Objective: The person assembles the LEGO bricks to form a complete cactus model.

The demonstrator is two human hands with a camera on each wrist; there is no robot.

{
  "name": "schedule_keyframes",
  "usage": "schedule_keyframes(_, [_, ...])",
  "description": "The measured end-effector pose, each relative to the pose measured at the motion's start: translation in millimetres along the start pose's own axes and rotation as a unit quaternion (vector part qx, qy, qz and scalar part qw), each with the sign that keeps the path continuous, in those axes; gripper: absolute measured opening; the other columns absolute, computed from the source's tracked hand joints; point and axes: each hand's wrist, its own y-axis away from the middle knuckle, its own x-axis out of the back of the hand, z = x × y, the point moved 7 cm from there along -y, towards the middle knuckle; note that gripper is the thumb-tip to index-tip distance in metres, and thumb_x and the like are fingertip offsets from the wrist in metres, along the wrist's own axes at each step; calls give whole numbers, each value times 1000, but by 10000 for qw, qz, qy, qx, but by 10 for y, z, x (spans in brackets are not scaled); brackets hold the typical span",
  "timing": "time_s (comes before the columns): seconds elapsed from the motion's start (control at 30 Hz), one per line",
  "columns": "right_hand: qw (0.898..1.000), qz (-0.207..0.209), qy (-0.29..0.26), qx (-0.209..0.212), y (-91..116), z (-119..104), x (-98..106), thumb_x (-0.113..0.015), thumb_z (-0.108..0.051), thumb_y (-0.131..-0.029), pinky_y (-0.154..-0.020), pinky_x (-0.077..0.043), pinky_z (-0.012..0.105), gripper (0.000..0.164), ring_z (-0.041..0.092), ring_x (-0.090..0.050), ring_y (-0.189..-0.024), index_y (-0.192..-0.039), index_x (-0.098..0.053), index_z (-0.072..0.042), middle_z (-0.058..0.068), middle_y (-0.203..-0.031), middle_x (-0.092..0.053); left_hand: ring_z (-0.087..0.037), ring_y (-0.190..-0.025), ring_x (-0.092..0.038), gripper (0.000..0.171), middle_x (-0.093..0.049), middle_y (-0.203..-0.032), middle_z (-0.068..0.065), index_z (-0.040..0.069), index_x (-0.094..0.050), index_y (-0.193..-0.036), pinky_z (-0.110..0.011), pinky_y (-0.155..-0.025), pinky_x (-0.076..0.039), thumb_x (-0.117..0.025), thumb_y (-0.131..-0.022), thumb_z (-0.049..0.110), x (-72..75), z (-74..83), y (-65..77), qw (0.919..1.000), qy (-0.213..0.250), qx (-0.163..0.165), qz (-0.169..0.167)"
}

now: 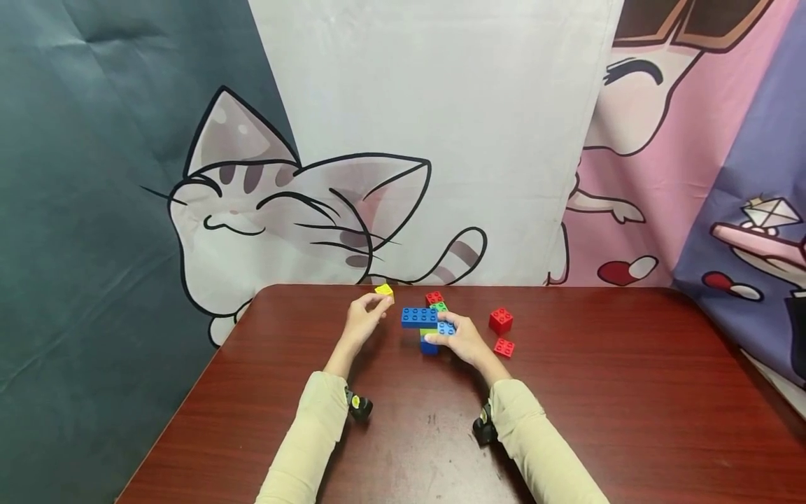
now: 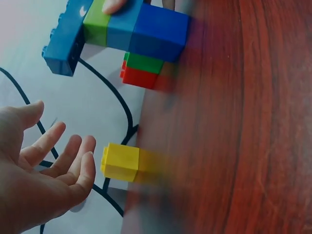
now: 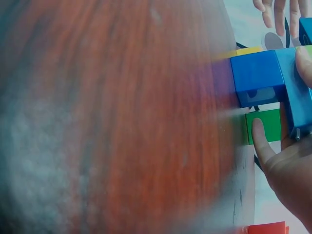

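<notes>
My left hand (image 1: 362,320) is at the far side of the table, close to a yellow building block (image 1: 384,289). In the left wrist view its fingers are spread and loosely bent, with a gap between them and the yellow block. With thumb and fingers, my right hand (image 1: 469,341) grips a built stack of blocks. The stack has a long blue block (image 1: 418,318) on top, a lime green block (image 2: 96,25), a lighter blue block (image 1: 446,328), and a dark blue block (image 1: 429,347) at the bottom. The right fingers hide part of it.
Behind the stack are a green block (image 1: 439,306) and a red block (image 1: 434,297). A taller red block (image 1: 501,320) and a flatter red block (image 1: 504,347) lie right of my right hand. The brown table (image 1: 630,392) ends at a printed cloth backdrop (image 1: 504,140).
</notes>
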Motion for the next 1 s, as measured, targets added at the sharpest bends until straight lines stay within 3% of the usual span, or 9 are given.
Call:
schedule_keyframes(0.13, [10000, -13, 7, -55, 0, 37, -2, -74, -24, -85, -97, -50, 45, 55, 30, -55, -111, -133, -56, -3, 19, -128, -59, -35, -94, -66, 28, -67, -114, -21, -2, -67, -112, -36, -83, -56, -68, -90, 16, 24, -59, -27, 9998, -139, 30, 172])
schedule_keyframes(0.37, [10000, 5, -44, 25, -10, 20, -6, -74, -22, -85, -91, -51, 38, 53, 27, -57, -105, -131, -57, -3, 19, -125, -60, -29, -93, -65, 29, -68, -115, -21, -2, -69, -109, -28, -77, -53, -73, -85, 13, 56, -110, -124, 9968, -649, -25, 476])
schedule_keyframes(0.53, [10000, 17, -51, 32, -10, 2, -13, -75, -22, -85, -93, -50, 39, 53, 28, -57, -106, -130, -57, -3, 19, -125, -60, -31, -96, -63, 32, -68, -113, -22, -3, -68, -109, -25, -73, -49, -75, -82, 12, 75, -158, -214, 9946, -596, 15, 849])
schedule_keyframes(0.67, [10000, 10, -28, -16, -13, 17, -4, -75, -24, -84, -98, -48, 44, 55, 29, -55, -111, -132, -57, -3, 19, -128, -59, -32, -89, -63, 37, -64, -115, -23, -3, -65, -113, -24, -69, -47, -76, -81, 10, 65, -206, -271, 9937, -410, 126, 1034])
schedule_keyframes(0.87, [9999, 93, -56, -38, -22, 28, 10, -76, -22, -83, -88, -49, 34, 53, 27, -57, -102, -129, -59, -3, 19, -121, -62, -34, -93, -59, 48, -59, -117, -24, -4, -60, -119, -37, -81, -50, -80, -77, 10, 40, -235, -328, 9908, -782, -24, 1104])
schedule_keyframes(1.0, [9999, 41, -72, -97, -19, 34, -2, -76, -23, -84, -91, -50, 36, 54, 26, -57, -104, -131, -57, -4, 19, -124, -61, -38, -108, -54, 56, -56, -121, -26, -3, -55, -127, -48, -95, -48, -79, -78, 10, 21, -283, -352, 9929, -649, 79, 994])
